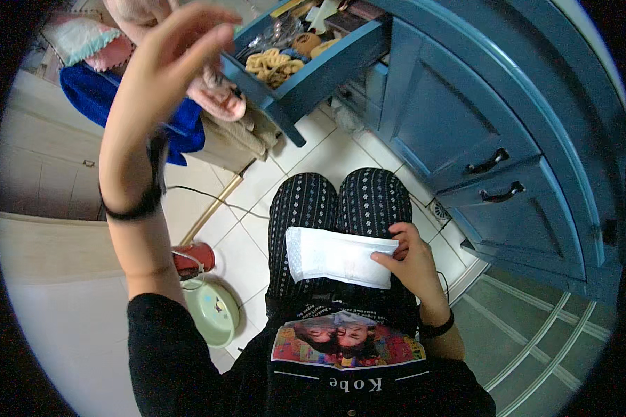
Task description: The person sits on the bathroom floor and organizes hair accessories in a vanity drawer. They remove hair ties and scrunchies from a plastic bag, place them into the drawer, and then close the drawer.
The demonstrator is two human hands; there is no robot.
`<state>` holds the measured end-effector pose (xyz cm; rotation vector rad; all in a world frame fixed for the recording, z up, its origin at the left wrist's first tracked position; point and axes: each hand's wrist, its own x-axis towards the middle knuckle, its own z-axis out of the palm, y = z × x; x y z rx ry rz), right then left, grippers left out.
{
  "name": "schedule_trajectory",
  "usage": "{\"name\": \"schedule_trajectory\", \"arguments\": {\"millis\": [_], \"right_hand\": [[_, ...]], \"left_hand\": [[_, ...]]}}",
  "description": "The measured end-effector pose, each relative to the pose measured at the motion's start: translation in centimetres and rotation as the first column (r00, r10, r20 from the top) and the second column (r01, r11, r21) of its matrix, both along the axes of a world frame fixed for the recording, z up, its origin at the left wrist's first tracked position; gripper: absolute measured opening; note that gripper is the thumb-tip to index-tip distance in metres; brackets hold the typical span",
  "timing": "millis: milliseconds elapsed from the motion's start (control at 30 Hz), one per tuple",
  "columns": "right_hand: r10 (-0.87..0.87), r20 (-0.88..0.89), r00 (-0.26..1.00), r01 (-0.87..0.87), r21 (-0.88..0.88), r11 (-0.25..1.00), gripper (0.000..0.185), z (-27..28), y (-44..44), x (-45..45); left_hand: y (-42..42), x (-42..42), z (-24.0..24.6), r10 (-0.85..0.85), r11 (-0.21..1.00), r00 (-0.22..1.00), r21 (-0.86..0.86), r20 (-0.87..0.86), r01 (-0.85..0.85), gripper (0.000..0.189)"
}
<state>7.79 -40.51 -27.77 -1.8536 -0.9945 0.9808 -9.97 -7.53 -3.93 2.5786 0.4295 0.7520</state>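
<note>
A flat white packet with a translucent, textured left end lies across my thighs, over the dark patterned trousers. My right hand grips its right end, thumb on top and fingertips at the far edge. My left hand is raised at the upper left, blurred, beside the corner of a pulled-out blue drawer. Its thumb and fingers are apart, and I see nothing between them. Inside the drawer are a bundle of yellowish cord or fabric, a round brown item and clear plastic.
Pink cloth and a blue towel hang beyond my left arm. A blue cabinet stands at right. On the tiled floor sit a red bucket and a green basin; a black cable crosses it.
</note>
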Motion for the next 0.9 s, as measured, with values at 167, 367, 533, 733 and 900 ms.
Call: {"name": "schedule_trajectory", "arguments": {"millis": [167,367,533,733,900], "right_hand": [[0.045,-0.225,0.973,-0.038,0.039,0.999,0.035,0.4,0.7,-0.4],[0.021,-0.581,0.814,0.159,0.257,0.953,0.033,2.1,2.4,0.7],[0.073,-0.491,0.868,0.171,0.434,0.885,0.041,3.6,4.8,0.2],[0.125,-0.528,0.84,0.201,0.518,0.832,0.039,2.9,5.7,0.0],[0.117,-0.249,0.961,-0.047,0.27,0.962,0.024,0.0,5.3,-1.8]], "left_hand": [[-10.8,-6.0,-5.0,-0.072,0.855,0.9,-0.491,-0.43,-0.166,0.034],[-14.3,-7.9,-15.0,-0.079,0.311,0.981,-0.939,-0.178,-0.146,0.064],[-16.9,-5.9,-13.7,0.217,0.312,0.972,-0.936,-0.095,-0.161,0.033],[-10.7,-4.7,-6.1,0.563,0.505,0.744,-0.863,0.359,0.034,0.029],[-0.9,-0.8,-2.3,0.575,0.429,0.789,-0.901,0.216,-0.066,0.027]]}}
